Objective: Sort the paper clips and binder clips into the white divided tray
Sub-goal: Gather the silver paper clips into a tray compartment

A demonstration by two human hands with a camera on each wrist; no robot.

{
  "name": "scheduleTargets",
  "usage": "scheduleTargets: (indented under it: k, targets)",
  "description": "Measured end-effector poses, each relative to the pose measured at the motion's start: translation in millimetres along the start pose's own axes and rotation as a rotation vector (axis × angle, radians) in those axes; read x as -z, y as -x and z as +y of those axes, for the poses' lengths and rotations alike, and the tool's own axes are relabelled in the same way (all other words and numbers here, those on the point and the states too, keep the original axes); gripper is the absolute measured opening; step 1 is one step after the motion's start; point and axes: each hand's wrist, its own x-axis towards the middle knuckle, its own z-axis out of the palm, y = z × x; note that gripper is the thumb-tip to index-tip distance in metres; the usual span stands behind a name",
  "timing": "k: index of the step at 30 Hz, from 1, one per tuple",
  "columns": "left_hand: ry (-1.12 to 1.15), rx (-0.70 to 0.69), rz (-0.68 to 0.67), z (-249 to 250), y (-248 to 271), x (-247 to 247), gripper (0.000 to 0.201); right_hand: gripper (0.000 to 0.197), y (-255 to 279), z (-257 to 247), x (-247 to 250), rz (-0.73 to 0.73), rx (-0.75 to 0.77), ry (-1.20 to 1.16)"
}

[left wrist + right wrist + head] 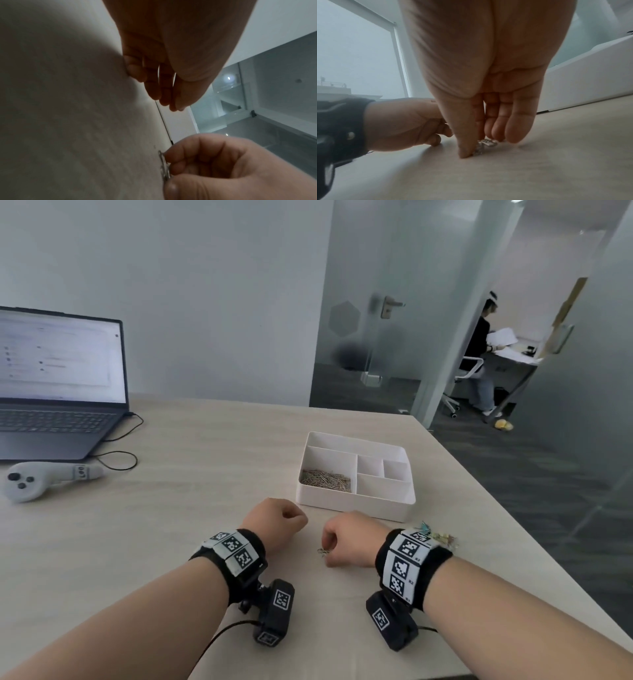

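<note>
The white divided tray [356,506] stands on the table just beyond my hands. Its large near-left compartment holds a heap of silver paper clips [325,479]; the other compartments look bare. My right hand [327,553] pinches a small bunch of silver paper clips [485,145] between thumb and fingertips, right at the tabletop. My left hand [294,520] rests beside it as a curled fist, and I see nothing in it. A small pile of coloured binder clips [440,535] lies on the table behind my right wrist, partly hidden by the wristband.
An open laptop [58,392] with its cable and a grey controller [37,479] sit at the far left of the table. The table's right edge [507,508] runs close by the tray. A person sits at a desk beyond the glass wall.
</note>
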Motion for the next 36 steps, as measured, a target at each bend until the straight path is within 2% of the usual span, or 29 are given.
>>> scheduleTargets:
  k: [6,12,16,19,22,25,29,31,36]
  targets:
    - [0.184,-0.007,0.110,-19.0,10.8,-4.2,0.011,0.012,0.4,-5.6,0.3,-0.048,-0.017,-0.012]
    - [0.210,-0.043,0.096,-22.8,13.8,-5.3,0.012,0.006,-4.9,-7.6,-2.8,-0.137,-0.026,-0.020]
    - [0.231,-0.055,0.108,-24.7,14.4,-4.0,0.012,0.010,-7.1,-5.3,-4.5,-0.140,0.000,0.011]
    - [0.262,-0.056,0.125,-25.6,15.4,-2.4,0.012,0.009,-8.9,2.3,2.2,-0.140,-0.020,-0.074]
    - [0.271,-0.057,0.121,-25.9,15.1,-1.7,0.012,0.007,-16.5,14.8,14.4,-0.045,-0.070,-0.253]
    - [0.272,-0.058,0.128,-26.2,13.1,-1.3,0.012,0.008,-31.9,27.2,30.3,0.138,-0.095,-0.432]
    - [0.263,-0.060,0.129,-27.4,11.3,-0.4,0.011,0.008,-60.8,31.8,48.8,0.394,-0.122,-0.484]
    - [0.260,-0.060,0.131,-27.7,10.6,-0.3,0.011,0.003,-72.5,30.5,53.0,0.437,-0.143,-0.436]
    - [0.241,-0.052,0.127,-27.0,9.8,-1.2,0.011,0.004,-79.5,32.0,50.2,0.429,-0.143,-0.305]
